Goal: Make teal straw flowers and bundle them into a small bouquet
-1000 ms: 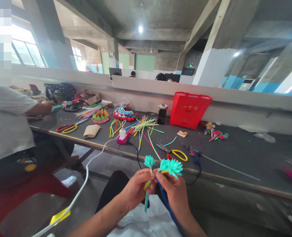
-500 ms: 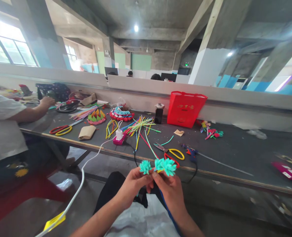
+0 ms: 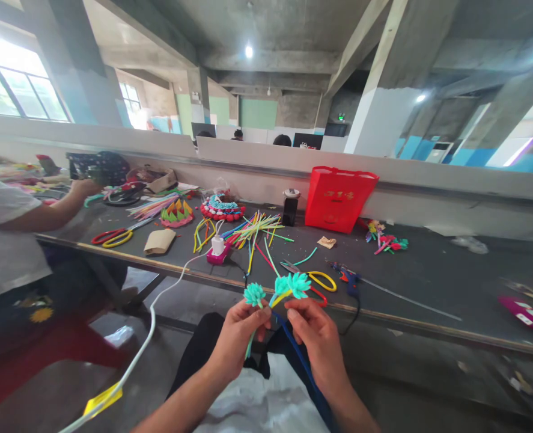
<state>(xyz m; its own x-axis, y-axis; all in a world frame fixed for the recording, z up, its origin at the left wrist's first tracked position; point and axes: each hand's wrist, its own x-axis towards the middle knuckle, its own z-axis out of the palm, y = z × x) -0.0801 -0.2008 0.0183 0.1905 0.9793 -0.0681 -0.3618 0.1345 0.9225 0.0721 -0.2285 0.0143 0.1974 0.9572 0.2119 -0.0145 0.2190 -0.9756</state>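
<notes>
Three turquoise fuzzy flowers, apparently made of pipe cleaners, stand above my hands: a left flower (image 3: pixel 254 294), a middle flower (image 3: pixel 282 285) and a right flower (image 3: pixel 299 285). My left hand (image 3: pixel 241 334) is closed in a pinch on their stems, which are pale green, blue and yellow (image 3: pixel 282 298). A pale green stem end hangs below the fingers. Just right of the stems, my right hand (image 3: pixel 315 331) has its fingers curled and thumb near the index finger; whatever they pinch is too small to make out. A blue strip (image 3: pixel 295 349) runs down between my hands.
On the dark table lie yellow-and-red-handled scissors (image 3: pixel 313 279), a blue glue gun (image 3: pixel 351 281), loose pipe cleaners (image 3: pixel 257 228), a magenta power socket (image 3: pixel 219 255) and a red bag (image 3: pixel 338 201). A white cable (image 3: pixel 151 313) crosses at left, beside a co-worker's arm (image 3: pixel 52 211).
The flowers have moved up and left and tilted. My right hand has come away from the stems, opening a gap between my hands. My left hand still grips them.
</notes>
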